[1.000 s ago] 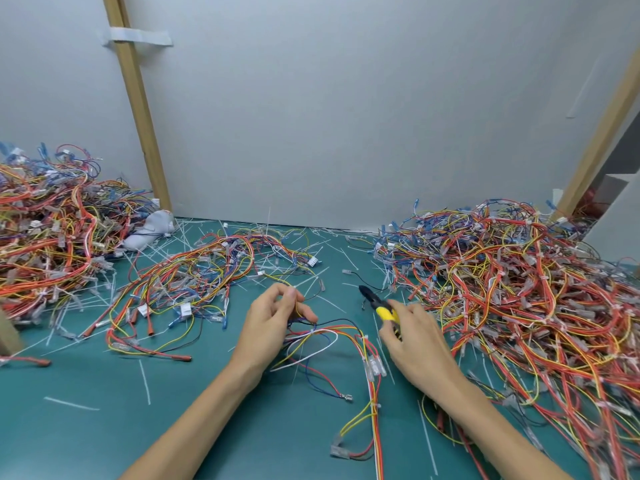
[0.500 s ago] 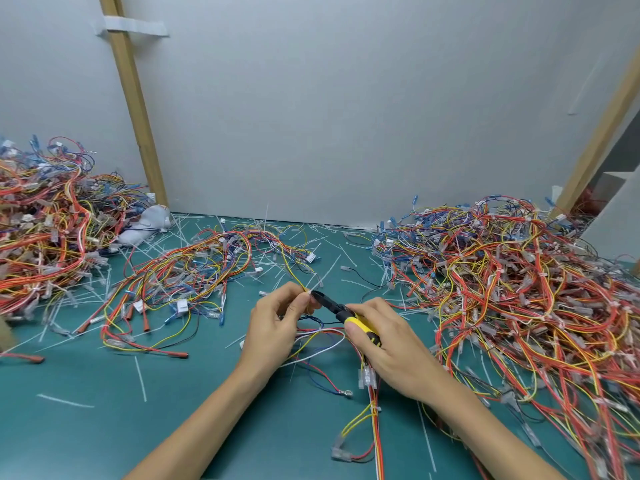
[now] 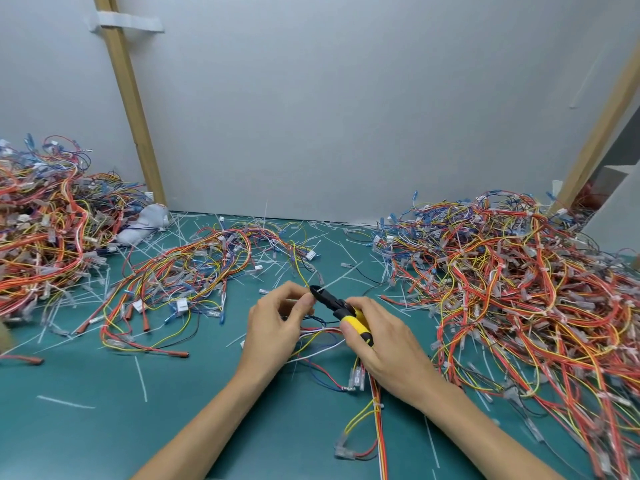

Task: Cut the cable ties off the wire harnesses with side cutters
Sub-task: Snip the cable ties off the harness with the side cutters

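Note:
My right hand (image 3: 379, 344) grips the yellow-handled side cutters (image 3: 341, 308), whose black jaws point up-left. The jaw tips meet my left hand's fingertips, where a white cable tie (image 3: 337, 281) sticks out to the upper right. My left hand (image 3: 277, 323) pinches a wire harness (image 3: 375, 403) of red, yellow, white and blue wires at that spot. The harness trails from under both hands toward the table's front edge. I cannot tell whether the jaws are around the tie.
A large tangle of harnesses (image 3: 519, 289) fills the right side of the green table (image 3: 86, 427). Another heap (image 3: 41, 223) sits at the far left, a smaller bunch (image 3: 194, 271) in the middle. Cut white ties (image 3: 140, 377) litter the mat. A grey wall stands behind.
My right hand has carried the cutters leftward from beside the right pile to my left hand's fingertips. My left hand has lifted the harness slightly and still pinches it.

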